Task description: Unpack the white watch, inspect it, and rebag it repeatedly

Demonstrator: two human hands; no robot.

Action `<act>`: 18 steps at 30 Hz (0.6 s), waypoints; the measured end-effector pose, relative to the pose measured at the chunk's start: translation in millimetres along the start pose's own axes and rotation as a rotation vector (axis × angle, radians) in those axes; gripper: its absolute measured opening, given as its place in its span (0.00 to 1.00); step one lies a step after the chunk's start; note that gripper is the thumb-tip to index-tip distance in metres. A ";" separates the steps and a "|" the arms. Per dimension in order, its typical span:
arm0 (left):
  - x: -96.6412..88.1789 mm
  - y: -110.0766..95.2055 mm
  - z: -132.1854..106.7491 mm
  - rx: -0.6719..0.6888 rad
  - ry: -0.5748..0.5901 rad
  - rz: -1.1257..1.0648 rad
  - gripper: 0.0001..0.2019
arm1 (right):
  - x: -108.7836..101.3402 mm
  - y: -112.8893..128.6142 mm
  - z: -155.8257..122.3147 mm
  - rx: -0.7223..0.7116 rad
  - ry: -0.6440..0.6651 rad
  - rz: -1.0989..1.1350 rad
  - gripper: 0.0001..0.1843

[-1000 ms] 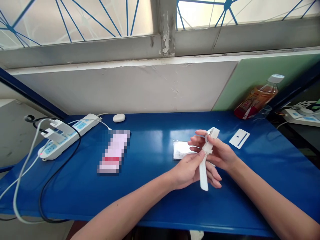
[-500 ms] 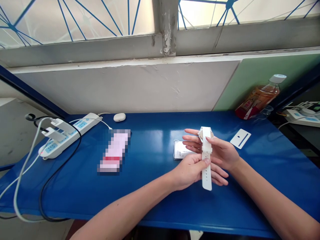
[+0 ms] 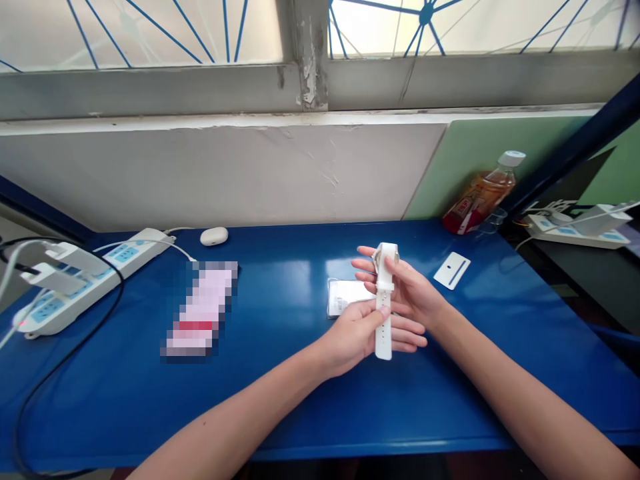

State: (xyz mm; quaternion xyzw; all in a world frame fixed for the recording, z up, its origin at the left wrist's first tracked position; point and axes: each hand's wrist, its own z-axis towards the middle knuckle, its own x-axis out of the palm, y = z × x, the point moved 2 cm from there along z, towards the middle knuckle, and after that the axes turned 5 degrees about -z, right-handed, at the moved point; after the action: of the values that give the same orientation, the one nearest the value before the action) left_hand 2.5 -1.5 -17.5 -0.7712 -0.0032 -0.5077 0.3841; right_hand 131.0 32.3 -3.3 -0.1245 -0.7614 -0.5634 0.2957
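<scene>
A white wristwatch [image 3: 384, 293] with a white perforated strap is held upright above the blue table [image 3: 300, 400]. My right hand [image 3: 407, 300] pinches the watch near its case with thumb and forefinger, the other fingers spread behind it. My left hand [image 3: 350, 337] grips the lower strap between thumb and fingers. Behind both hands a small clear packet [image 3: 345, 295] lies flat on the table.
A white card [image 3: 451, 270] lies right of the hands. A bottle of amber drink [image 3: 477, 197] leans at the back right. A white power strip [image 3: 75, 273] with plugs and cables sits at the left, a white earbud case [image 3: 214, 236] behind, a pixelated pink object [image 3: 200, 310] mid-left.
The watch has been turned from tilted to upright and its strap straightened. The view has shifted right, so everything sits further left in the picture.
</scene>
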 end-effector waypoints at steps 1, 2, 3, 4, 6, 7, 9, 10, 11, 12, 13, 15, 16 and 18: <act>0.5 -1.2 0.4 -0.004 -0.028 0.019 0.13 | 0.0 0.2 0.5 -0.001 -0.002 0.001 0.16; 1.0 -2.4 0.8 -0.008 -0.052 0.029 0.13 | 0.7 0.6 0.6 0.016 0.020 0.014 0.17; 1.5 -3.6 1.3 -0.016 -0.070 0.035 0.12 | 1.9 1.2 0.4 0.040 0.049 0.033 0.19; 2.0 -4.8 1.7 -0.027 -0.084 0.033 0.12 | 3.4 2.2 -0.3 0.063 0.080 0.053 0.23; 2.7 -6.9 2.1 -0.060 -0.099 0.008 0.13 | 6.5 4.8 -2.0 0.100 0.126 0.083 0.30; 2.9 -7.8 2.1 -0.080 -0.100 -0.011 0.13 | 7.6 6.0 -2.7 0.112 0.137 0.089 0.33; 2.7 -8.7 2.0 -0.119 -0.099 -0.048 0.14 | 8.9 7.5 -3.5 0.131 0.139 0.091 0.34; 2.2 -8.7 1.9 -0.133 -0.097 -0.062 0.15 | 9.1 7.8 -3.5 0.138 0.134 0.092 0.33; 1.5 -8.6 1.8 -0.141 -0.095 -0.071 0.15 | 9.0 7.9 -3.3 0.142 0.128 0.094 0.32; 0.8 -8.3 1.8 -0.145 -0.091 -0.078 0.15 | 8.8 8.0 -3.1 0.144 0.120 0.096 0.31; 0.1 -8.0 1.7 -0.148 -0.081 -0.085 0.14 | 8.4 8.3 -2.7 0.142 0.112 0.098 0.30; -0.3 -8.5 1.2 -0.151 -0.038 -0.111 0.14 | 6.7 9.9 -2.2 0.131 0.091 0.102 0.28; 0.0 -9.6 0.7 -0.144 -0.008 -0.137 0.15 | 5.2 11.5 -1.9 0.113 0.077 0.105 0.27; 1.4 -14.2 -1.0 -0.103 0.058 -0.211 0.20 | 0.4 16.3 -0.9 0.039 0.036 0.125 0.24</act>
State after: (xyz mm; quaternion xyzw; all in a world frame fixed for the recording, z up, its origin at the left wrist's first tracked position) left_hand -3.2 7.4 -7.8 -0.7702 -0.0469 -0.5669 0.2884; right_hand 139.6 36.8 9.9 -0.1558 -0.7574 -0.5312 0.3464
